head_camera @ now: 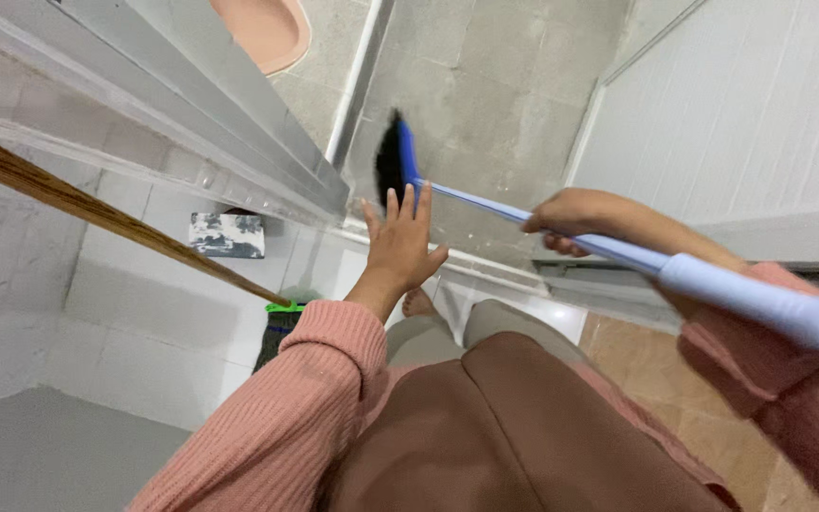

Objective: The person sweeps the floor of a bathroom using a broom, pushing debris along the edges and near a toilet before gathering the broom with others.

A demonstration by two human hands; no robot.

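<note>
Right hand [571,223] grips a light-blue plastic broom handle [618,251]; left hand [400,242] hangs open-fingered beside a leaning brown wooden stick [116,218].

You hold a blue broom [561,232] with a long, pale blue handle that runs slantwise from the lower right up toward the middle of the view. Its head, a blue block with black bristles, stands on edge on the grey concrete floor just past the doorway sill. The handle thickens to a lighter sleeve near your end, blurred at the frame edge.
</note>
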